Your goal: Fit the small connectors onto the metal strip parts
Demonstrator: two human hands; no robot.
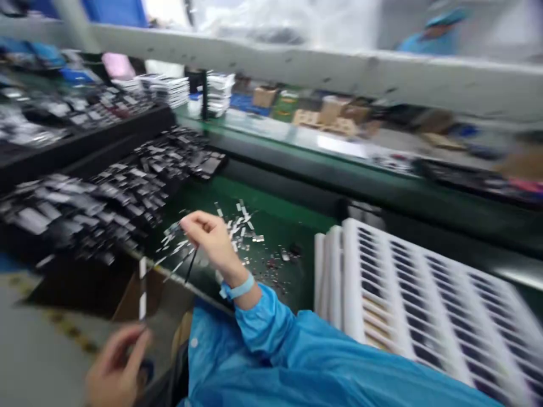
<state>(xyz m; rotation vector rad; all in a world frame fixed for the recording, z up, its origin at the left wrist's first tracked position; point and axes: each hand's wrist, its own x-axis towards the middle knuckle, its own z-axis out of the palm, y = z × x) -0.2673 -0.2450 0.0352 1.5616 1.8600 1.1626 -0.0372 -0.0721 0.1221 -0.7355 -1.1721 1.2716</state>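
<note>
At the lower left, my left hand [114, 367], smeared by motion, pinches a thin dark strip with white patches [143, 288] that stands up from its fingertips. My right hand [214, 243] is over the near edge of the green bench, its thumb and fingers pressed together. A thin black strand [192, 264] runs down below these fingers; I cannot tell whether they hold it. A light-blue wrist band [240, 288] circles my right wrist. Behind that hand, small white-and-silver strips [241, 220] lie scattered on the green bench top [224, 192].
Heaps of dark pieces with white labels [102, 203] fill the left side. White slotted trays [352, 277] stand at the right. Small dark bits [274, 271] dot the bench. A white beam [271, 62] crosses above, and a person in blue [436, 37] is beyond it.
</note>
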